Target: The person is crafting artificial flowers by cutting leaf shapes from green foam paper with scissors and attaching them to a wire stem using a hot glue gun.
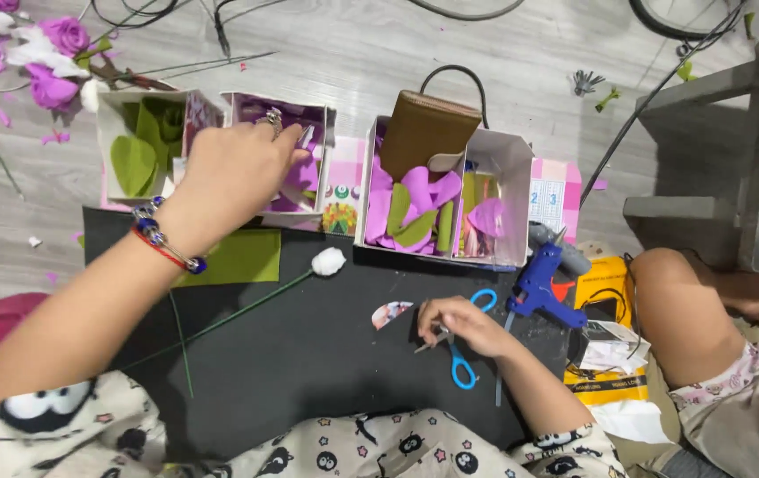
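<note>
Seen from above, purple petal pieces (301, 177) are being picked from a small open box (322, 119) by the left hand (229, 173), fingers bunched inside it, while blue-handled scissors (461, 350) are pinned on the black mat (308, 345) under the right hand (463, 323); a careful pinch seems needed next.

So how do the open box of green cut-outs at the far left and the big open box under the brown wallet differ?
The white cardboard box of green leaf shapes is smaller and holds only green pieces; the larger white cardboard box holds mostly purple petals with a few green ones. A brown wallet rests on the larger box; nothing sits on the leaf box. Both stand open at the black mat's far edge.
</note>
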